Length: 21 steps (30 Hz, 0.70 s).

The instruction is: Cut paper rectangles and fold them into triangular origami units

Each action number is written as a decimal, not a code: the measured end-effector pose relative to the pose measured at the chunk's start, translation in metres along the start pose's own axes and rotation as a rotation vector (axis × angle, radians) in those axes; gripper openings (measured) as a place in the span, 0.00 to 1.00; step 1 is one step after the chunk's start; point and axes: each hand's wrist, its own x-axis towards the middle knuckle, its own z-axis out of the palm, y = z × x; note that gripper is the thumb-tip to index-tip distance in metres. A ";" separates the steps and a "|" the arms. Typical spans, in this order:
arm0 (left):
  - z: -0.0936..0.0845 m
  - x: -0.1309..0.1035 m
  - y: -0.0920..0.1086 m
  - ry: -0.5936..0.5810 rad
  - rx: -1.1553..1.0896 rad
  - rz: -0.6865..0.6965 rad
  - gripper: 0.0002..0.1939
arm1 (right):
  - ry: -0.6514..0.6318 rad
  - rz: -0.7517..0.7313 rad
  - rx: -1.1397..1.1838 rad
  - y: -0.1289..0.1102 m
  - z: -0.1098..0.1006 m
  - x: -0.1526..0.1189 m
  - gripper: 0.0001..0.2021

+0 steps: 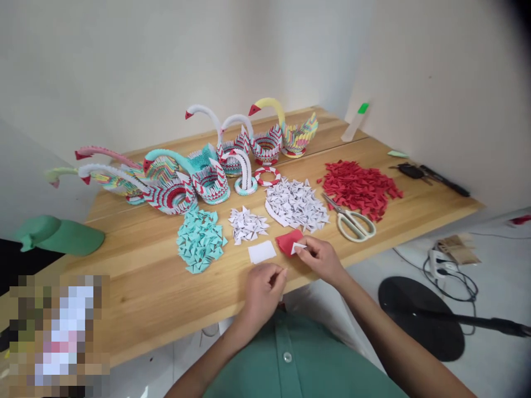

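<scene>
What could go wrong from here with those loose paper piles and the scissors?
The small white piece, pinched at the right hand's fingertips, might slip onto the red paper.
The scissors, their blades between the large white pile and the red pile, could scatter pieces if nudged.
The teal pile sits close to the small white pile, so colours might mix.

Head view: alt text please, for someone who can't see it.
A person's right grip pinches a small white paper piece by red paper slips at a wooden table, the left grip curled nearby. Beyond lie scissors, a teal pile, white piles and a red pile of paper pieces; paper swans stand farther back.
</scene>
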 end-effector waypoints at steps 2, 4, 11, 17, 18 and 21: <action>0.000 -0.001 -0.001 0.008 0.002 0.009 0.16 | 0.000 0.000 0.003 0.000 0.001 0.000 0.11; 0.001 -0.001 -0.001 0.014 0.008 0.014 0.16 | -0.003 -0.004 0.009 0.001 0.002 0.000 0.11; 0.002 -0.002 -0.001 0.025 -0.029 -0.035 0.17 | -0.010 -0.047 -0.007 0.004 0.002 -0.002 0.10; 0.003 -0.002 0.001 0.046 -0.019 -0.046 0.17 | -0.028 -0.103 -0.007 0.005 0.000 -0.004 0.12; 0.003 -0.002 0.001 0.044 -0.016 -0.043 0.17 | -0.017 -0.110 -0.006 0.006 0.000 -0.005 0.12; 0.003 -0.003 0.003 0.059 -0.057 -0.059 0.16 | 0.037 -0.133 0.000 0.008 0.001 -0.009 0.12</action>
